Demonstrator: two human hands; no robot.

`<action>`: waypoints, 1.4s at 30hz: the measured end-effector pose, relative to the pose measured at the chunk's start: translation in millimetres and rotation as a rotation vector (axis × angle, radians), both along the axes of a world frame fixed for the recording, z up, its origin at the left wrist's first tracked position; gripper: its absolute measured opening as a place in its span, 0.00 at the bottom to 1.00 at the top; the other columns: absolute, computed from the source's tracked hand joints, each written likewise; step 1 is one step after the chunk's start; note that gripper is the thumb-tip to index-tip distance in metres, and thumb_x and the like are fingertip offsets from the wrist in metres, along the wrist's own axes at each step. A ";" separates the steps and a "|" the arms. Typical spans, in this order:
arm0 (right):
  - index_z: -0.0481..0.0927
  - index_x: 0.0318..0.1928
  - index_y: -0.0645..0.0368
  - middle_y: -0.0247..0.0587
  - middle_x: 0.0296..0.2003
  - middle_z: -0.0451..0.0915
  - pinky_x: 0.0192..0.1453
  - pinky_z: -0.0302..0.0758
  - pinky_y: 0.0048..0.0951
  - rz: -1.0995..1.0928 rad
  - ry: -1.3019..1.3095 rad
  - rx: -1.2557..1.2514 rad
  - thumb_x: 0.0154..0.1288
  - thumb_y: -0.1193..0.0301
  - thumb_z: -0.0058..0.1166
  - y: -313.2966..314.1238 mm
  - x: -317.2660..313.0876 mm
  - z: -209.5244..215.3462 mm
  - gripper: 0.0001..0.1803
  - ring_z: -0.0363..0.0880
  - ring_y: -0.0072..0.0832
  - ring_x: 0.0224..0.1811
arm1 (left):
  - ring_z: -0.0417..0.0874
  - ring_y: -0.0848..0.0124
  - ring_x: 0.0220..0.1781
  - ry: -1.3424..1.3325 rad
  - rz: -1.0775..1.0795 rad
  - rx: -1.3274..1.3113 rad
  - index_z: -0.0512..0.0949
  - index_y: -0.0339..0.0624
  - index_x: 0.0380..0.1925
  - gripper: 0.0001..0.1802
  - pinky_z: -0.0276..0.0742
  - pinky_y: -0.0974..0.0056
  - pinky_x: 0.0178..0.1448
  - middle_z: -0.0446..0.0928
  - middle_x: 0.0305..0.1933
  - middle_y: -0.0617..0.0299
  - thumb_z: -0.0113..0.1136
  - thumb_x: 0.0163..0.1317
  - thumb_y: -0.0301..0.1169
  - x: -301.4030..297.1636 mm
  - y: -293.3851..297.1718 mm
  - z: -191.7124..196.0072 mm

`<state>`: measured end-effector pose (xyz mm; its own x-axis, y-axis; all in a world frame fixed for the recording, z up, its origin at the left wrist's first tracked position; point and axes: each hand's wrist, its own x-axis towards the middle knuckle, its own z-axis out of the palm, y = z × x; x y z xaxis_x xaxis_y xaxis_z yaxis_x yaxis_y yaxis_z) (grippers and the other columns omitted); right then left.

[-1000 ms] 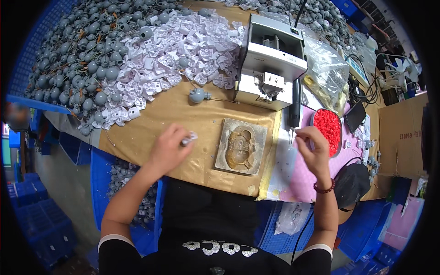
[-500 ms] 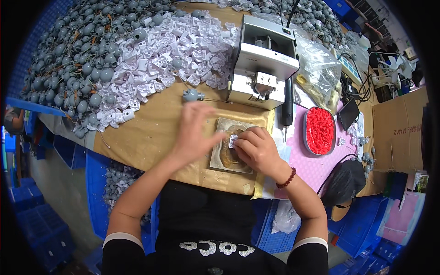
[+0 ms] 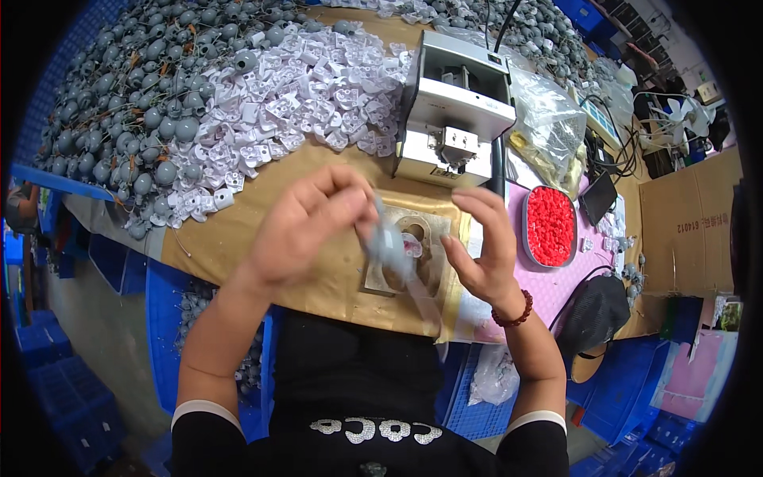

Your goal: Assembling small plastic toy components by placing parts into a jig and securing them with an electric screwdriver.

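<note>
In my left hand [image 3: 306,226], thumb and fingers are closed on a grey ball-shaped part [image 3: 386,245], smeared by motion. It hangs over a square metal block [image 3: 381,282] on the bench in front of me. A small white plastic piece [image 3: 412,246], with a pinkish tint, sits in the hollow of that block and is partly covered by the blurred grey part. To the right of the block, my right hand [image 3: 489,258] is open, its thumb and fingers apart and nothing between them.
Behind the block stands a silver machine [image 3: 457,111]. A tray of red pieces [image 3: 550,226] lies on a pink sheet to the right. Heaps of white plastic pieces [image 3: 294,87] and grey ball-shaped parts [image 3: 119,103] cover the far left. A black cap [image 3: 598,314] rests at the right edge.
My left hand has picked up the grey ball-shaped part from beside the machine and brought it over the block. My right hand has let go of the white piece, moved right and opened.
</note>
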<state>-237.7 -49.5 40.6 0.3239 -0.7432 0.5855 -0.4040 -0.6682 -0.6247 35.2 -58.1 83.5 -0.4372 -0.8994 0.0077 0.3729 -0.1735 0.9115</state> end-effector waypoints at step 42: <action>0.82 0.49 0.62 0.41 0.43 0.77 0.40 0.78 0.33 0.084 0.503 -0.128 0.54 0.74 0.57 15.2 5.4 -48.9 0.19 0.79 0.35 0.41 | 0.80 0.55 0.43 -1.028 0.101 -0.802 0.80 0.39 0.34 0.09 0.79 0.55 0.46 0.78 0.43 0.54 0.65 0.51 0.21 -33.0 69.9 -79.2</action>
